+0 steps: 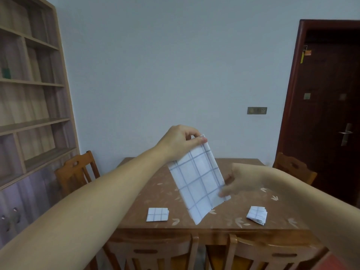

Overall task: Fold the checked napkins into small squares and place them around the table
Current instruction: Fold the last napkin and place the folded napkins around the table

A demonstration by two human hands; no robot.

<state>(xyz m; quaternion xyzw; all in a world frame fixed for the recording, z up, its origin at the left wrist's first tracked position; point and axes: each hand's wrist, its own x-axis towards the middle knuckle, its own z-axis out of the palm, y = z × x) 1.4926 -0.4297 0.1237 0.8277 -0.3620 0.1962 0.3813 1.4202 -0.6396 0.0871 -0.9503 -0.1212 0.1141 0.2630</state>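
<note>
Centre frame, over table: pinching tilted checked napkin at top corner with left grip, lower edge with right grip.

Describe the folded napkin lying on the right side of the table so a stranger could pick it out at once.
Find the brown table with leaf patterns and follow its near edge. Two small folded checked napkins lie there. The right-hand napkin is the one: tilted, its layers fanning loose, while the left-hand napkin lies flat and neat.
</note>
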